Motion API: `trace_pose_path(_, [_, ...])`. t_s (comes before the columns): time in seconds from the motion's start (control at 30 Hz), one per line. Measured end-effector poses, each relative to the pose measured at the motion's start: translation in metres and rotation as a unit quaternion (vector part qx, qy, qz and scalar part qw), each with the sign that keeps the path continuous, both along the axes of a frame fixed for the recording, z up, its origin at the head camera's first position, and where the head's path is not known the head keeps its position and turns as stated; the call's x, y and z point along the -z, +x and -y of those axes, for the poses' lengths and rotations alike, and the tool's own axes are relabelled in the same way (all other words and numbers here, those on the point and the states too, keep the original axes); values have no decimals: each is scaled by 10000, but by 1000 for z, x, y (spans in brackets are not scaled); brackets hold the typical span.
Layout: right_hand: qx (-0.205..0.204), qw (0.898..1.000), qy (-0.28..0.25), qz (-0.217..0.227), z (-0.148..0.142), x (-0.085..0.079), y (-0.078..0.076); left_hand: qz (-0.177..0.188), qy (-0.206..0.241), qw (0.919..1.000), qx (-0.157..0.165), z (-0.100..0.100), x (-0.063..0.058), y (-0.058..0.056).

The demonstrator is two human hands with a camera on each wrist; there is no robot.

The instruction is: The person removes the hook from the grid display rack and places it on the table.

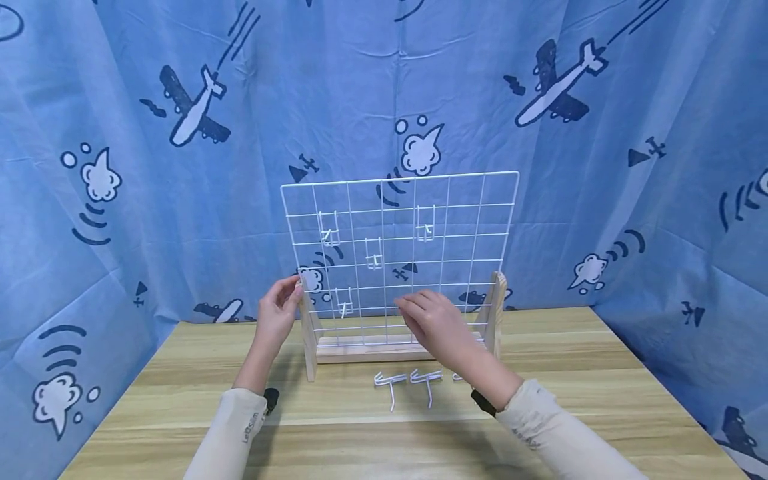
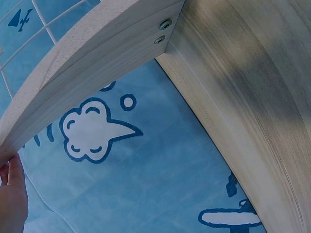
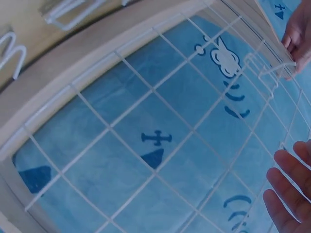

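Note:
A white wire grid panel (image 1: 399, 240) stands in a wooden stand (image 1: 495, 313) on the table. Several white wire hooks (image 1: 374, 259) hang on the panel, mostly toward its left and middle. My left hand (image 1: 278, 313) grips the top of the stand's left upright (image 2: 73, 63) between thumb and fingers. In front of the panel's lower right is my right hand (image 1: 435, 327). Its fingers (image 3: 286, 179) are loosely bent, apart, with nothing seen in them. Two loose hooks (image 1: 391, 381) (image 1: 427, 378) lie on the table before the stand; a third (image 1: 458, 377) is mostly covered by my right arm.
The wood-grain table (image 1: 198, 380) reaches back to a blue curtain (image 1: 336, 80) printed with planes and clouds. The curtain also hangs along both sides. A wooden base bar (image 1: 372, 353) joins the stand's two uprights.

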State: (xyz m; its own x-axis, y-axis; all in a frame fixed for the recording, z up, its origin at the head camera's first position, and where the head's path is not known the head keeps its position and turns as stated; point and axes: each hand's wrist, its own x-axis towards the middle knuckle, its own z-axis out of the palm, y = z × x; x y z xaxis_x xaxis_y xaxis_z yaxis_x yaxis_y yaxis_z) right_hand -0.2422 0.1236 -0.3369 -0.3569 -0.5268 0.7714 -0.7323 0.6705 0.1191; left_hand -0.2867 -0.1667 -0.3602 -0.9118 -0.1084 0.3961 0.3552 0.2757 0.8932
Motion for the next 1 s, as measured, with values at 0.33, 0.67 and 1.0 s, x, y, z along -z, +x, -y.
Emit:
trace_pose_path(0.33, [-54, 9974, -688, -213, -5, -23, 1, -43, -101, 9999, -41, -8, -17, 17])
trace_pose_path(0.67, [-187, 9921, -1150, -458, -8, -45, 6, -68, -61, 10000, 37, -8, -15, 16])
trace_pose_path(1.0, [-379, 9852, -1479, -773, -10, -62, 13, -44, -44, 9999, 83, 2, 2, 1])
